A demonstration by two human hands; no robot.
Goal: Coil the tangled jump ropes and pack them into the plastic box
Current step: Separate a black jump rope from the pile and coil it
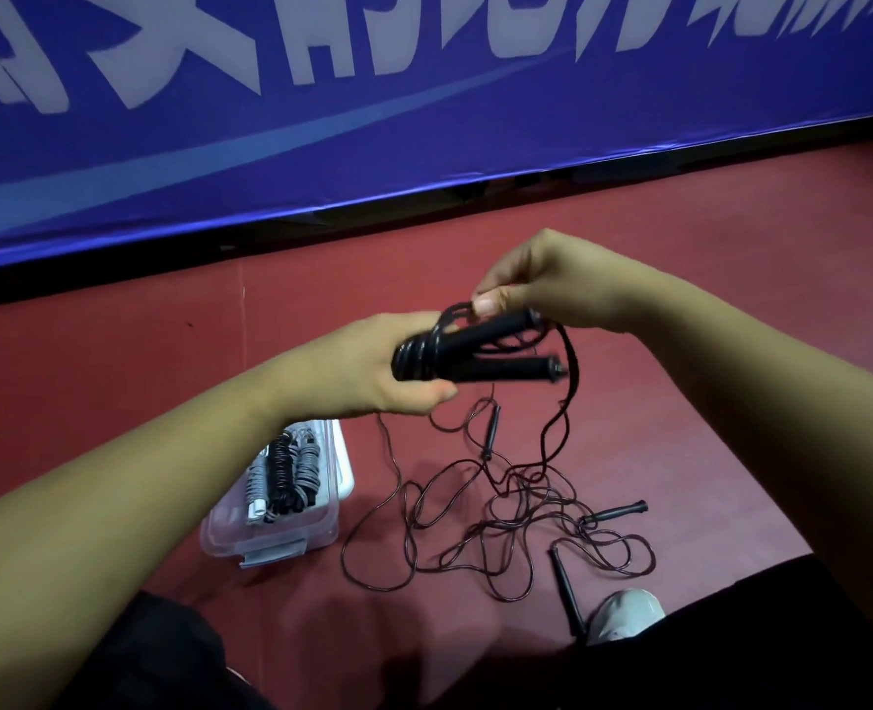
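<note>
My left hand [373, 371] grips a black jump rope [475, 351] by its two handles, with cord wound around their left end. My right hand [542, 284] pinches a loop of that cord just above the handles. The loose end of the cord hangs down on the right toward the floor. Below lies a tangle of thin dark ropes [506, 525] with three black handles among them. A clear plastic box [291, 535] stands open on the floor at the left and holds coiled grey and black ropes.
A blue banner [424, 120] with white lettering runs along the far side of the red floor. My dark-trousered knees fill the lower corners, and a white shoe [623, 614] rests beside one rope handle at the lower right.
</note>
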